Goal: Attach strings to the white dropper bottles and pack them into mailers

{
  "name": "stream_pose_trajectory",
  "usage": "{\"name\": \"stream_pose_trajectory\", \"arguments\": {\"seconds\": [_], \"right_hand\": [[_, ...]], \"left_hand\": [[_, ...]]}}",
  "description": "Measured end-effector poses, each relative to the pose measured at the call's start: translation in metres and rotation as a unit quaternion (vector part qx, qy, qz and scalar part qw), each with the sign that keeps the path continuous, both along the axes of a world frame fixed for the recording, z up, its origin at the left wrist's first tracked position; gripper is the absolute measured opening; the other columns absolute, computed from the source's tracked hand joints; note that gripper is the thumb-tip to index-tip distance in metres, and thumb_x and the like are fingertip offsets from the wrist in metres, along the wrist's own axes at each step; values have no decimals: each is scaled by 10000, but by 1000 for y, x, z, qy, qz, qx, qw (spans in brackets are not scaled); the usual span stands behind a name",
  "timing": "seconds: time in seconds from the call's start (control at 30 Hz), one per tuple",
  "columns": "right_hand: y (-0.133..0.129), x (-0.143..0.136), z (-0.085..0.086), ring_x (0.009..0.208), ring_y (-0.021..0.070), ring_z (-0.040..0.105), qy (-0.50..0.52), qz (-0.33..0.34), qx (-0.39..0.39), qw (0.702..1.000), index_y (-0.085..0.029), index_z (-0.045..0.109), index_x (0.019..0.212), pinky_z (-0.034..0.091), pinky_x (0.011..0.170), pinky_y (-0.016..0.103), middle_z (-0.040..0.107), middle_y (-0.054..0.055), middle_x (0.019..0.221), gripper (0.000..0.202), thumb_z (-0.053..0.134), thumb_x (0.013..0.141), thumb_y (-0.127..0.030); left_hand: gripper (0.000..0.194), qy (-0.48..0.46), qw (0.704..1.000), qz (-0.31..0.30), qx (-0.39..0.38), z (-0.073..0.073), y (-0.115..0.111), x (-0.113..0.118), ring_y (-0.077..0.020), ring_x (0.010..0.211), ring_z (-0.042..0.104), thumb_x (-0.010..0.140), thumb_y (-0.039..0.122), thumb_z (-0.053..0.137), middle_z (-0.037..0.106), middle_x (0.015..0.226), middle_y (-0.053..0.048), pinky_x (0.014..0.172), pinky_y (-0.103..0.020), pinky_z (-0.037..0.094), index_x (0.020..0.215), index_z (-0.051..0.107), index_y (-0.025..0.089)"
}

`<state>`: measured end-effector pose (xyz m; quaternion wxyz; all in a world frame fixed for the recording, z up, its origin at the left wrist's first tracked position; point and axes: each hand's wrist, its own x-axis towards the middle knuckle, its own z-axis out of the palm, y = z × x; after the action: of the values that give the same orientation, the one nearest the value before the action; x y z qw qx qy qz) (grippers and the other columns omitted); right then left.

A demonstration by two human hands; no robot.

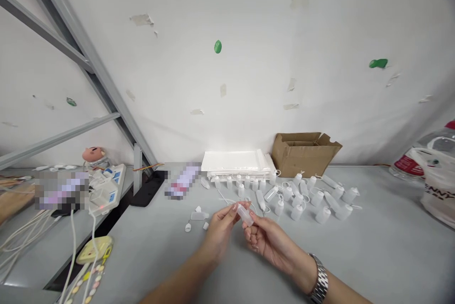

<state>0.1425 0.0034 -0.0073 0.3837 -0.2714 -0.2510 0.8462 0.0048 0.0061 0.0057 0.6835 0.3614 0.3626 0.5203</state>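
A small translucent plastic bottle [245,215] is held tilted between both hands above the grey table. My left hand [222,228] pinches its upper left end with fingertips. My right hand [266,240], with a metal watch on the wrist, grips its lower right end between thumb and fingers. Left of the hands lie another small bottle [199,216] on its side, a round white cap [188,227] and small white pieces. Beyond and to the right stand several capped bottles [323,215], some lying down, with thin white tubes among them.
A stack of white packets [236,164] and an open cardboard box [302,154] stand by the wall. At left are a power strip [113,190], cables and a yellow case [95,249]. A plastic bag [439,180] and a large bottle are at far right.
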Motion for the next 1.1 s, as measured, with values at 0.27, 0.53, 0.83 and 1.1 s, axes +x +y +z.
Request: {"name": "stream_pose_trajectory", "arguments": {"seconds": [0.27,0.53,0.83,1.1], "right_hand": [[-3,0,6,454,69,501,-77,-54,98,991,-107,634,650,360,464,199,637,45,577,390,681,693,-492],[0,2,8,411,79,495,-141,-52,129,980,-131,618,648,351,425,200,621,19,516,420,649,685,-547],[-3,-1,7,423,67,512,-120,-11,57,991,-85,655,718,370,451,183,633,50,536,441,584,769,-518],[-2,-2,9,515,112,535,-242,-76,177,951,-135,661,652,414,550,250,633,10,566,372,746,582,-490]], "left_hand": [[342,-24,999,-38,-12,0,-1,-2,-299,1138,492,684,430,702,660,1061,-129,1000,-435,308,888,726,156],[284,-7,998,-53,26,-1,-1,-5,-303,1197,447,733,422,656,670,1056,-127,1031,-423,265,772,734,152],[238,43,999,-10,20,7,6,-14,-296,1100,538,729,368,670,712,943,-108,981,-405,342,789,733,147],[312,100,993,58,12,-1,2,-5,-288,1027,577,706,422,672,709,968,-126,966,-417,359,824,729,139]]}}
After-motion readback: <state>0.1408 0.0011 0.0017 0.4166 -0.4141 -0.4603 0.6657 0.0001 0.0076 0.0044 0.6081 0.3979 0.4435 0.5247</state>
